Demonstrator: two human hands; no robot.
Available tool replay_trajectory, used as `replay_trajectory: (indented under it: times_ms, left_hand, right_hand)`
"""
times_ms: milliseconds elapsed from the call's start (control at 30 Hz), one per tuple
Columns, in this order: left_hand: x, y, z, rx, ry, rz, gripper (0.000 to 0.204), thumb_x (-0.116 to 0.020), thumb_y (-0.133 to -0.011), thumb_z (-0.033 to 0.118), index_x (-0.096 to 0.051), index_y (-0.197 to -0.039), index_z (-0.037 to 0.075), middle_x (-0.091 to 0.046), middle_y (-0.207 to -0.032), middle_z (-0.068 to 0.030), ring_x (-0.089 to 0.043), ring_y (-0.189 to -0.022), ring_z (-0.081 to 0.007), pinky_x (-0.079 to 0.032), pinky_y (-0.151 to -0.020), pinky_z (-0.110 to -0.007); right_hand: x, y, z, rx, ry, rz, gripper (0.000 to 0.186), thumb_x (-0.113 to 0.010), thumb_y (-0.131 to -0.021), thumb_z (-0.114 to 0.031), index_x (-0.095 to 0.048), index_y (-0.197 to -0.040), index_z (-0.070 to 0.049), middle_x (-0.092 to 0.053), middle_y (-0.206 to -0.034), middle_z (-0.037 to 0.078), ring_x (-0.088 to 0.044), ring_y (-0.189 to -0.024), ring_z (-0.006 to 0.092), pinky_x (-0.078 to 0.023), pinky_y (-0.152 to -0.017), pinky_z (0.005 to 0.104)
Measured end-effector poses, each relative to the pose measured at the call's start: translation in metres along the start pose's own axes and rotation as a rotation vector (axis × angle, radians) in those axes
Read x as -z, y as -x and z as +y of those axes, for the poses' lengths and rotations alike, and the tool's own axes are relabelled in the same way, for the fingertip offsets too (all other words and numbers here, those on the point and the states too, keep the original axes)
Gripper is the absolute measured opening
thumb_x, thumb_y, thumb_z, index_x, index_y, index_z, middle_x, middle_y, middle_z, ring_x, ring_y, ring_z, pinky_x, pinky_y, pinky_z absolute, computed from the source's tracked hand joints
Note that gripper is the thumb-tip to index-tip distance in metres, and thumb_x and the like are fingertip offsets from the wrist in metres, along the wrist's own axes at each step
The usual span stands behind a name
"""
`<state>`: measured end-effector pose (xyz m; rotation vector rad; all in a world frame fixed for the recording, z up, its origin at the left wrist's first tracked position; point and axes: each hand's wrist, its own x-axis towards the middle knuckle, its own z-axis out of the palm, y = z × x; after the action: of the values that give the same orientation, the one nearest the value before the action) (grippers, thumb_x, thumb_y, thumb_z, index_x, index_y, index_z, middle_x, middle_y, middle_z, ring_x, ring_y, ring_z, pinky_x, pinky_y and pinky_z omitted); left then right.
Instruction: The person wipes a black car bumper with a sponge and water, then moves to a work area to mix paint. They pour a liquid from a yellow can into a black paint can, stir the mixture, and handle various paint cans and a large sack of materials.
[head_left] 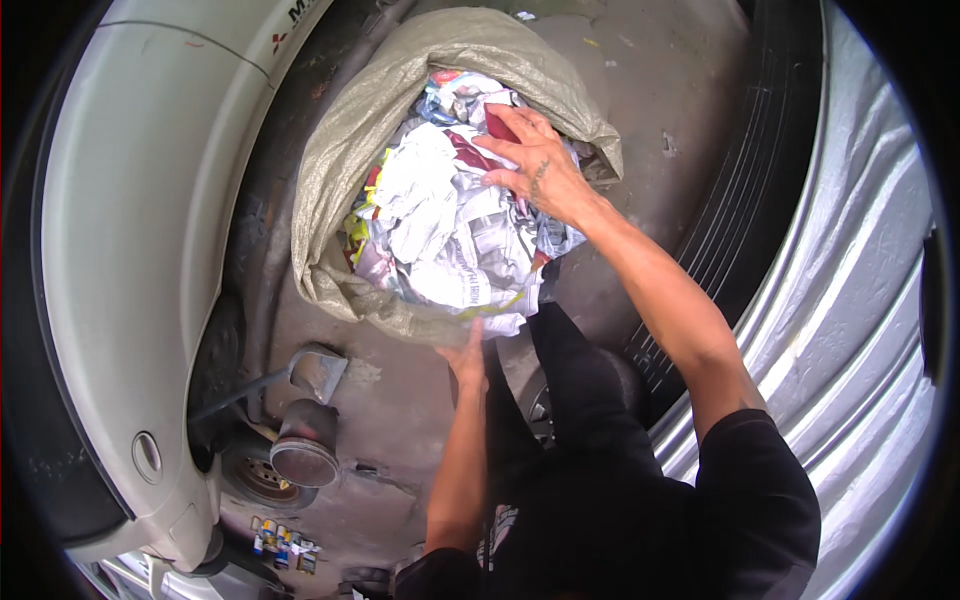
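Observation:
A large beige woven sack (335, 190) stands with its mouth wide and its rim rolled down. Crumpled waste paper (425, 200) fills it, mostly white and printed, with yellow, blue and dark red pieces among it. My right hand (540, 165) reaches over the far right part of the paper, its fingers spread and resting against a dark red piece (497, 124); the fingertips are partly hidden there. At the near side of the sack, my left hand (466, 362) grips the rim from below, with most of its fingers hidden under the fabric.
On the left stands a pale vehicle (130, 230). A dustpan (318, 374), a round metal can (305, 445) and a wheel (262, 477) lie near it. Silver sheeting (850, 260) and a black ribbed panel (740, 190) run along the right. Small containers (284, 545) stand at lower left.

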<state>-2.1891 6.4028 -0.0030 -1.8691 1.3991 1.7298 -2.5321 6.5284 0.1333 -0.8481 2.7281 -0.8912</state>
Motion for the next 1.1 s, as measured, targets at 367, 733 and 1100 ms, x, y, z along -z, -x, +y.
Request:
replay_trajectory:
  times_ms: [367, 733, 1100]
  left_hand:
    - [0.111, 0.039, -0.003, -0.408, -0.329, -0.270, 0.025, -0.052, -0.102, 0.008, -0.065, -0.113, -0.010, -0.071, -0.092, -0.0185, -0.074, -0.071, -0.0269, -0.062, -0.059, -0.037]
    - [0.196, 0.209, 0.232, -0.851, -0.236, -0.056, 0.028, -0.047, -0.095, 0.004, -0.067, -0.107, -0.012, -0.072, -0.087, -0.0129, -0.068, -0.070, -0.0170, -0.054, -0.065, -0.032]
    - [0.101, 0.164, 0.246, -0.919, -0.004, 0.195, 0.027, -0.053, -0.104, 0.014, -0.067, -0.104, -0.009, -0.064, -0.082, -0.0041, -0.055, -0.070, -0.0119, -0.046, -0.060, -0.031]
  right_hand:
    - [0.006, 0.060, 0.164, -0.708, 0.003, 0.157, 0.051, -0.066, -0.088, -0.010, -0.063, -0.139, -0.006, -0.065, -0.133, 0.029, -0.062, -0.125, 0.0443, -0.048, -0.109, 0.0492]
    - [0.205, -0.037, 0.140, -0.379, 0.164, 0.422, 0.037, -0.054, -0.088, -0.003, -0.069, -0.122, 0.000, -0.071, -0.110, 0.029, -0.066, -0.109, 0.0481, -0.053, -0.096, 0.0518]
    - [0.172, -0.094, 0.178, -0.356, 0.019, 0.216, 0.020, -0.057, -0.097, -0.015, -0.065, -0.105, 0.001, -0.068, -0.100, 0.029, -0.064, -0.103, 0.0506, -0.051, -0.086, 0.0554]
